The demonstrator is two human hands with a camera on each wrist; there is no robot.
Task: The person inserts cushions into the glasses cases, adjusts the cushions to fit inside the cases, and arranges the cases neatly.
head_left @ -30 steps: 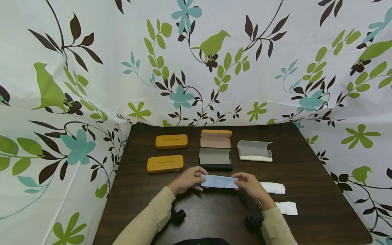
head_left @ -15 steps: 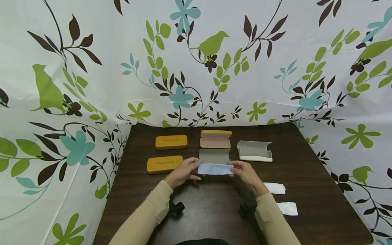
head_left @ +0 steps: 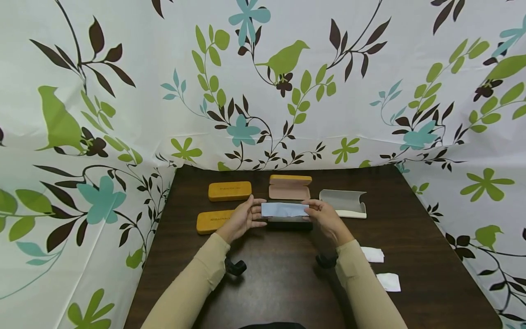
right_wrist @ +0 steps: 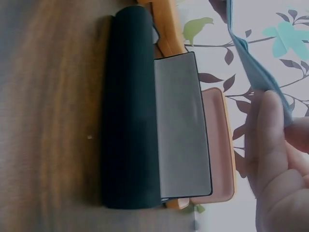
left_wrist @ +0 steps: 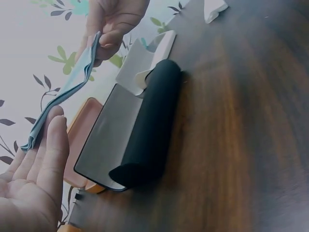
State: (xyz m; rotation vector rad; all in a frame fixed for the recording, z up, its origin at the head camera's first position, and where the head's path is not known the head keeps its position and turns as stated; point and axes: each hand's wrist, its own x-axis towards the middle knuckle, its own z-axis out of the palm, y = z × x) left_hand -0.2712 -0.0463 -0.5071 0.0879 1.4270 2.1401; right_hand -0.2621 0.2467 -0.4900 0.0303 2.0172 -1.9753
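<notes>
A folded light-blue cleaning cloth [head_left: 284,209] is stretched level between both hands, above an open black glasses case [head_left: 289,225] with a grey lining. My right hand [head_left: 326,219] pinches the cloth's right end between thumb and fingers. At the other end, my left hand [head_left: 240,219] has its fingers extended, and the cloth's left end rests against them. In the left wrist view the cloth [left_wrist: 67,92] shows edge-on, its folded layers visible, over the left fingers [left_wrist: 36,159]. The black case [right_wrist: 130,111] lies just below the hands, partly covered by the cloth in the head view.
Behind stands an open yellow case [head_left: 289,192] with pink lining. An open white case [head_left: 343,203] lies to the right. Two closed yellow cases, one far [head_left: 230,191] and one near [head_left: 211,222], sit left. White cloths [head_left: 373,254] lie right on the brown table [head_left: 279,283].
Both hands have carried the blue cloth forward and slightly left, from in front of the black case to over it. The left fingers have straightened from their pinch.
</notes>
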